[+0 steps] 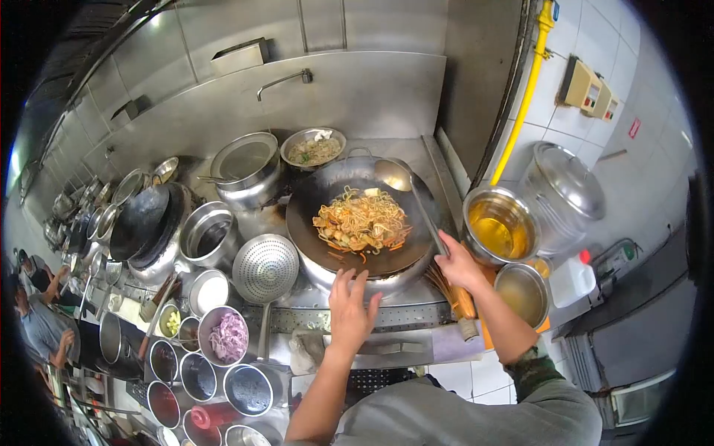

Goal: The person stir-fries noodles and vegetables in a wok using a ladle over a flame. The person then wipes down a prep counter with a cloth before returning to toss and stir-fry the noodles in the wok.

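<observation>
A large dark wok sits on the burner in front of me, with noodles mixed with carrot strips and pale chunks at its middle. My right hand is closed around the handle of a metal ladle, whose bowl rests against the wok's far right wall. At the front rim, my left hand has its fingers apart and holds nothing. Left of the wok lies a round perforated skimmer, its handle towards me. Beneath my right hand stand a bamboo brush and other thin sticks.
To the right are a pot of yellow oil, a pot of cloudy liquid and a white jug. A bowl of sliced purple onion stands among several metal containers at left. Two people are at far left.
</observation>
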The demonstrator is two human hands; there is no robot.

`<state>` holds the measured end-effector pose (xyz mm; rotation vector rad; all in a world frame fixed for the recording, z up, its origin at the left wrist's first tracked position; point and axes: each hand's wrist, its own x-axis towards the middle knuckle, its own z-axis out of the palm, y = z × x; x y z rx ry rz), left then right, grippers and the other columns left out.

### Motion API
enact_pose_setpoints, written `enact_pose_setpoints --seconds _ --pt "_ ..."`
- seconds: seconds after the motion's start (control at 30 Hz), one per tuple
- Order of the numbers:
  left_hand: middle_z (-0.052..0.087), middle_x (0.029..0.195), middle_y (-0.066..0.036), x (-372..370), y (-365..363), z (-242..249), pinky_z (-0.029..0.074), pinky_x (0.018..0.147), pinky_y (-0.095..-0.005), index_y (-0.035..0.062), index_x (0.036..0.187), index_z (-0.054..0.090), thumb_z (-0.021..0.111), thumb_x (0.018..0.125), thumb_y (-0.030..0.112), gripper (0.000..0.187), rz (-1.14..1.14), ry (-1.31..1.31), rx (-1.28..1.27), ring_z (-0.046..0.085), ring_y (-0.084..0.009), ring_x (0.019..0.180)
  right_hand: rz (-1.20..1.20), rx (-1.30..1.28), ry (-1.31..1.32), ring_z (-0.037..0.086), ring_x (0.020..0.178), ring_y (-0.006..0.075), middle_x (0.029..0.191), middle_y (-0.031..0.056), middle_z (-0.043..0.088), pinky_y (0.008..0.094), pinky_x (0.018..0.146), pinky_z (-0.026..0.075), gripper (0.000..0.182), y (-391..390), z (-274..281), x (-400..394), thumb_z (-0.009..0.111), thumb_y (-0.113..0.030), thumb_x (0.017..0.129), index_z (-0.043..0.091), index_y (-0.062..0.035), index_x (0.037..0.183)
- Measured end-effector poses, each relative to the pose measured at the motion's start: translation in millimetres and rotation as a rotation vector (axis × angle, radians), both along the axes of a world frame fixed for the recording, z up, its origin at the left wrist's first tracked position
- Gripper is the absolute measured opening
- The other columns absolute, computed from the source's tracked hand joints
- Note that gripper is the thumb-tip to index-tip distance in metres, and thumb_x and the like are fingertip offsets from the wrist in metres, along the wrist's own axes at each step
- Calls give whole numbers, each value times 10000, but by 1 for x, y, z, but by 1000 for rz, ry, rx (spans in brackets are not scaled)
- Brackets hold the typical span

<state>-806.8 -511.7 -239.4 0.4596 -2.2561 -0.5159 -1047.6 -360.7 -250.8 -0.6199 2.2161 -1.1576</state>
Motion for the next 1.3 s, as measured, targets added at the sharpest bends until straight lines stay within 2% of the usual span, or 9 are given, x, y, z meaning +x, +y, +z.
enact_pose_setpoints --seconds 0.07,0.17,0.27,0.6,0.7,0.8,0.97,1.13,1.3 --pt "551 1257 -203 23 7 4 439 988 -479 33 1253 595 757 819 146 477 35 -17 -9 515 -389 1214 110 -172 961 664 695 278 1024 201 678 372 657 535 671 -21 -64 -34 600 -146 904 343 -64 1518" --pt "549 1264 -219 62 16 -1 438 1003 -476 26 1245 599 753 821 112 459 43 -66 157 523 -401 1199 122 148 155 690 931 344 1204 272 634 393 829 538 664 -46 37 20 594 -157 894 356 -49 1505" --pt "598 1193 -208 104 26 8 466 952 -436 1 1161 625 712 827 43 348 106 -81 304 577 -393 1113 289 128 3 654 1079 353 1268 276 602 406 955 497 640 -36 55 37 586 -145 897 378 -52 1495" --pt "630 1067 -190 145 31 15 483 896 -425 3 1101 626 681 827 -5 280 269 -78 350 608 -386 1013 203 218 494 655 1010 452 1148 321 638 452 916 521 664 -41 40 0 578 -133 901 328 -53 1512" --pt "638 1054 -190 134 35 15 491 881 -421 -1 1086 633 683 833 4 258 227 -58 371 617 -386 995 330 92 11 597 525 215 853 174 652 371 508 514 677 -29 44 14 598 -131 915 323 -73 1530" --pt "646 1046 -186 133 34 7 501 863 -414 -1 1072 641 684 834 -1 241 211 -58 406 627 -376 979 360 34 -132 559 495 166 810 130 622 353 469 490 676 -10 46 7 614 -118 914 335 -84 1529" --pt "653 1016 -172 114 26 16 504 808 -380 -4 1069 648 677 846 19 226 158 -46 390 633 -317 907 131 -64 163 574 528 163 784 119 618 344 460 489 617 -47 11 -39 612 -96 907 406 -61 1488" --pt "652 1032 -172 63 8 28 500 838 -403 4 1068 653 707 832 27 243 53 -60 313 633 -356 940 296 -48 -118 614 544 194 832 166 646 360 472 498 606 -70 34 -22 583 -83 910 398 -67 1487" --pt "640 1101 -152 21 -7 25 470 907 -435 32 1075 670 769 811 116 295 19 -88 137 588 -348 1065 771 -40 624 655 818 352 945 195 657 433 736 541 658 0 20 -24 589 -81 917 365 -199 1524"
